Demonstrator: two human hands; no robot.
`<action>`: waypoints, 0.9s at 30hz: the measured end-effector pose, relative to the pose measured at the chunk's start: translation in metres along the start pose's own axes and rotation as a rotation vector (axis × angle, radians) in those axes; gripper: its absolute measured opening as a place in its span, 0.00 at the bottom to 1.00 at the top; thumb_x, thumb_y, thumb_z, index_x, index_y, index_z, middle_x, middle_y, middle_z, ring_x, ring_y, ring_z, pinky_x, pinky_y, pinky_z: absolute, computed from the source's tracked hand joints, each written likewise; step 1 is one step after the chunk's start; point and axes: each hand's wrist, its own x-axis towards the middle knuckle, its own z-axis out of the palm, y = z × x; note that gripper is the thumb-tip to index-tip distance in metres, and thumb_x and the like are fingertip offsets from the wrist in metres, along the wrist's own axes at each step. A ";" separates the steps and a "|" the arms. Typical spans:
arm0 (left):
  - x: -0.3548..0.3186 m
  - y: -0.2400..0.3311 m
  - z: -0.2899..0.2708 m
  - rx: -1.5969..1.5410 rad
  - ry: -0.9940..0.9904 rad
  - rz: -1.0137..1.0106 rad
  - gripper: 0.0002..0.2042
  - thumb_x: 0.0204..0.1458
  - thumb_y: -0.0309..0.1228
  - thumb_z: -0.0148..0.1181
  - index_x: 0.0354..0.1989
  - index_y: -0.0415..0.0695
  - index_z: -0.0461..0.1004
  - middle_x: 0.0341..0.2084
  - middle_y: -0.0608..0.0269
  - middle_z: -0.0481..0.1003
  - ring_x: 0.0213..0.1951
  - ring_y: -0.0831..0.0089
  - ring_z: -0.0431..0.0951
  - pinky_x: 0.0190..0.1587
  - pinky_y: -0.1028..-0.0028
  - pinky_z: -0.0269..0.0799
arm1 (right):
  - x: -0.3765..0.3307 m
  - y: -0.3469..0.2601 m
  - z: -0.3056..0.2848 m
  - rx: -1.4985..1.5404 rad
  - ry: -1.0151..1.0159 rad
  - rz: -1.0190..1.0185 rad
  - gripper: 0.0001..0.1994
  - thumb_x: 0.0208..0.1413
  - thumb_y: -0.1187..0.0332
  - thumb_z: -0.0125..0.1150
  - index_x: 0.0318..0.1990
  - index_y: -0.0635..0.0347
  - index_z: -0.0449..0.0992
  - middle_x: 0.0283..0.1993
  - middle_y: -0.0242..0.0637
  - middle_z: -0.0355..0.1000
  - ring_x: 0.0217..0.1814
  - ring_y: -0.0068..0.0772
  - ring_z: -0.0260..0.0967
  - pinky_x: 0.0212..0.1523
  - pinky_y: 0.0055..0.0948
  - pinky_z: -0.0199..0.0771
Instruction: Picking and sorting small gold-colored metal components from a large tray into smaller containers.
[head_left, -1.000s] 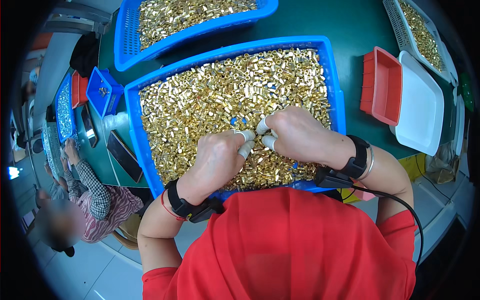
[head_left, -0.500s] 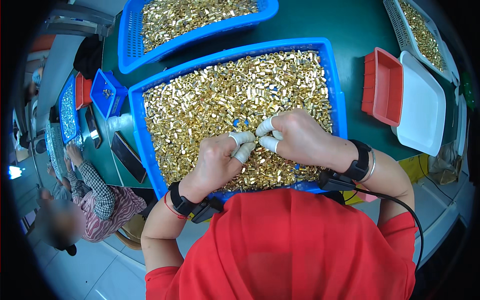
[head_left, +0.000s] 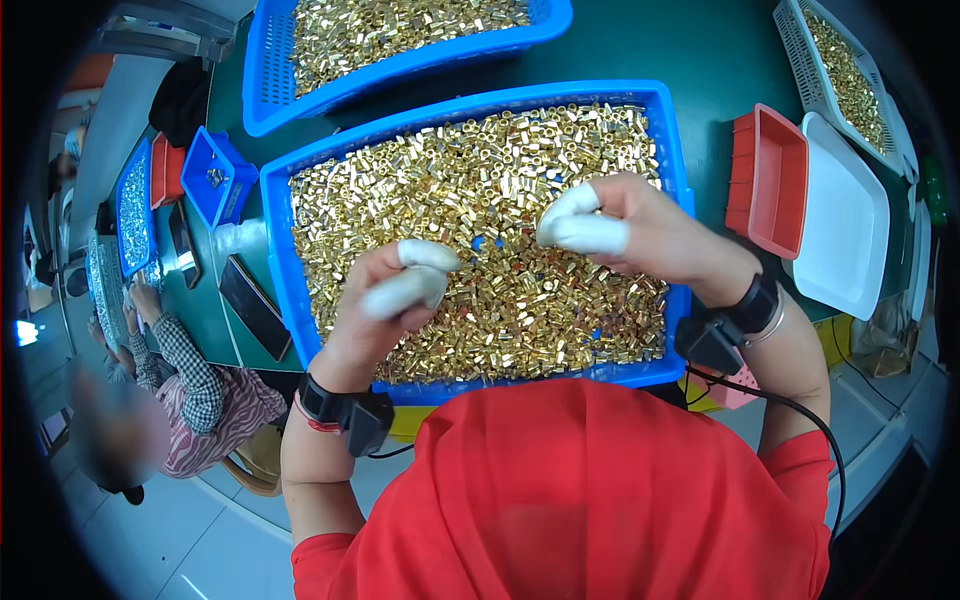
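dark phone (head_left: 255, 307) screen left of blue tray (head_left: 280, 250)

Pinched white-capped fingertips (head_left: 585, 232) of both hands hide any brass piece held; upper blue tray (head_left: 400, 70) cut by top edge; seated person (head_left: 190, 400) blurred at left.

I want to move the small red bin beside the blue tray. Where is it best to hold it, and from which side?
Probably grip the red bin by its long rim, coming from above. It sits open side up, its left wall faces the blue tray, and its right side meets the white tray, so side approaches look cramped.
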 end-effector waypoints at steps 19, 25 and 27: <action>0.016 -0.040 0.009 1.501 0.112 0.453 0.07 0.46 0.25 0.64 0.35 0.43 0.80 0.17 0.55 0.74 0.19 0.66 0.75 0.21 0.71 0.68 | 0.019 0.030 0.026 -1.106 0.254 -0.241 0.06 0.49 0.72 0.62 0.35 0.61 0.80 0.25 0.44 0.75 0.23 0.34 0.73 0.27 0.29 0.71; 0.002 -0.033 0.003 1.248 0.134 0.505 0.07 0.47 0.29 0.64 0.34 0.42 0.79 0.18 0.58 0.74 0.17 0.71 0.72 0.21 0.75 0.67 | 0.017 0.037 0.021 -1.136 0.280 -0.322 0.06 0.49 0.72 0.62 0.35 0.60 0.80 0.26 0.44 0.75 0.25 0.35 0.74 0.28 0.30 0.72; -0.002 -0.032 0.001 1.186 0.141 0.506 0.07 0.48 0.27 0.63 0.34 0.40 0.79 0.18 0.61 0.74 0.17 0.75 0.71 0.20 0.76 0.65 | 0.016 0.035 0.022 -1.142 0.274 -0.308 0.06 0.49 0.72 0.62 0.35 0.60 0.80 0.26 0.44 0.75 0.26 0.36 0.75 0.28 0.30 0.73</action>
